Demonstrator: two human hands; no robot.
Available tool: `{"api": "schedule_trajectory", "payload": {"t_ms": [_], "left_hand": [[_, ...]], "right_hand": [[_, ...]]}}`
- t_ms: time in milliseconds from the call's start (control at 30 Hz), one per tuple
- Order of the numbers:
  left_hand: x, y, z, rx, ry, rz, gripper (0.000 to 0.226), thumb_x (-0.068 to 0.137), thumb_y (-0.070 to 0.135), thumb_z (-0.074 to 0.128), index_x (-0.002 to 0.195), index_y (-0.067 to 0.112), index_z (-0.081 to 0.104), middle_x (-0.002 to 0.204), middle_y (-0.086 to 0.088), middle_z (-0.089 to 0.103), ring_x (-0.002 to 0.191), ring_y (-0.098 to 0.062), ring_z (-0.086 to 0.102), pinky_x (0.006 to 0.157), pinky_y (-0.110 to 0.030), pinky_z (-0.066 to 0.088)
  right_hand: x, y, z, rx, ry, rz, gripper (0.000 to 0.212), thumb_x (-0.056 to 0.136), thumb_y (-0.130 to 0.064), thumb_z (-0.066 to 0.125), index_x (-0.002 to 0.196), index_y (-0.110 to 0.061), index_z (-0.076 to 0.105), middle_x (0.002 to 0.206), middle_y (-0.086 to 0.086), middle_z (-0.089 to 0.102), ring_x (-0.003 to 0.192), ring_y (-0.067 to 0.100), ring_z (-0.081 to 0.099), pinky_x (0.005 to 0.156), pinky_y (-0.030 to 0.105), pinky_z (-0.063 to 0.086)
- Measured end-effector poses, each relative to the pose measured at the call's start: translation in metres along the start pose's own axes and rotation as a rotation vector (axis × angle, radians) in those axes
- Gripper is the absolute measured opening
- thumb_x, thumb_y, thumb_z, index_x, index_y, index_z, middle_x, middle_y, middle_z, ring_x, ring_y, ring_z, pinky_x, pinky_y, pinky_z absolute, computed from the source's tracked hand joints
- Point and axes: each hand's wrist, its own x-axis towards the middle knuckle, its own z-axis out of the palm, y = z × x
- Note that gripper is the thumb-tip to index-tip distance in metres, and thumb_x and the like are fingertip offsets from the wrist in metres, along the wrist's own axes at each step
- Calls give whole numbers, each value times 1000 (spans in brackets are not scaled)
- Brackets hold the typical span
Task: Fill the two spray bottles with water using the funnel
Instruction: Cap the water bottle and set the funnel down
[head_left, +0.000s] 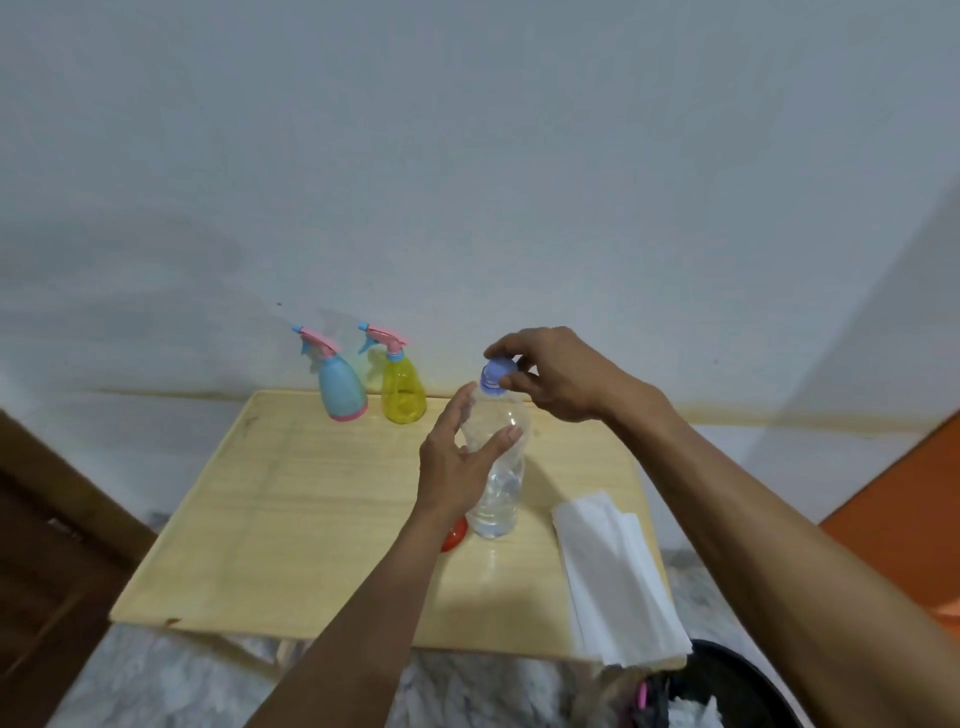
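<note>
A clear plastic water bottle (500, 488) stands upright on the wooden table (291, 499), partly filled with water. My left hand (457, 462) is beside its upper body with fingers spread, touching it lightly. My right hand (550, 374) pinches the bottle's blue cap (496, 374) at the top. A blue spray bottle (340, 387) and a yellow spray bottle (401, 387), both with pink trigger heads on, stand side by side at the table's far edge. A red funnel (455, 535) lies behind my left wrist, mostly hidden.
A folded white paper towel (613, 571) lies on the table's right side and overhangs the front edge. A black bin (727, 691) sits on the floor at the lower right. A wall rises right behind the table. Dark wooden furniture (47, 545) stands to the left.
</note>
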Motion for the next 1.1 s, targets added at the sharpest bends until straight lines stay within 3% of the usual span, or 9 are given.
{"api": "schedule_trajectory", "payload": {"t_ms": [300, 433, 567, 667, 733, 867, 1033, 1100], "left_hand": [[3, -5, 0, 29, -3, 0, 81, 77, 36, 86, 147, 32, 46, 139, 10, 55, 128, 2, 47, 77, 6, 39], [4, -8, 0, 42, 0, 3, 82, 76, 40, 86, 147, 35, 46, 140, 10, 55, 130, 1, 47, 94, -12, 43], [4, -9, 1, 58, 8, 11, 81, 76, 41, 86, 147, 33, 47, 141, 9, 57, 128, 3, 48, 93, -10, 39], [4, -10, 0, 62, 11, 15, 81, 76, 42, 86, 147, 33, 47, 142, 7, 57, 128, 4, 48, 98, -16, 39], [4, -10, 0, 43, 7, 5, 82, 75, 41, 87, 147, 34, 47, 142, 8, 57, 131, 1, 49, 97, -14, 41], [3, -9, 0, 20, 6, 4, 82, 76, 36, 87, 147, 32, 47, 142, 9, 56, 132, 0, 48, 82, 0, 43], [3, -8, 1, 17, 12, 4, 83, 74, 40, 88, 146, 35, 47, 142, 8, 57, 132, -2, 49, 95, -17, 50], [2, -7, 2, 33, 16, 3, 82, 75, 40, 87, 146, 34, 47, 142, 9, 57, 133, -3, 49, 88, -3, 44]], "right_hand": [[8, -6, 0, -83, -57, 0, 37, 103, -22, 57, 140, -17, 58, 138, 5, 60, 120, 23, 58, 92, 26, 41], [10, -8, 0, -133, -81, 7, 37, 103, -24, 57, 139, -15, 58, 135, 8, 61, 119, 24, 57, 91, 28, 42], [14, -8, 1, -146, -80, 59, 37, 100, -34, 61, 130, -13, 61, 126, 8, 64, 105, 21, 57, 84, 29, 45], [12, -11, -3, -147, -96, 52, 48, 98, -41, 62, 140, -18, 54, 130, 6, 64, 113, 23, 59, 92, 32, 47], [10, -12, -7, -131, -123, 28, 47, 100, -35, 60, 145, -24, 51, 133, 5, 63, 116, 23, 58, 95, 33, 45], [14, -11, -6, -167, -123, 55, 37, 100, -37, 60, 132, -19, 59, 125, 7, 65, 101, 21, 57, 84, 31, 45], [20, -10, -6, -243, -162, 24, 39, 100, -39, 60, 131, -17, 57, 127, 7, 61, 109, 25, 58, 87, 34, 47], [22, -12, -11, -301, -185, -24, 34, 101, -30, 59, 133, -18, 58, 130, 6, 59, 114, 24, 57, 92, 38, 49]]}}
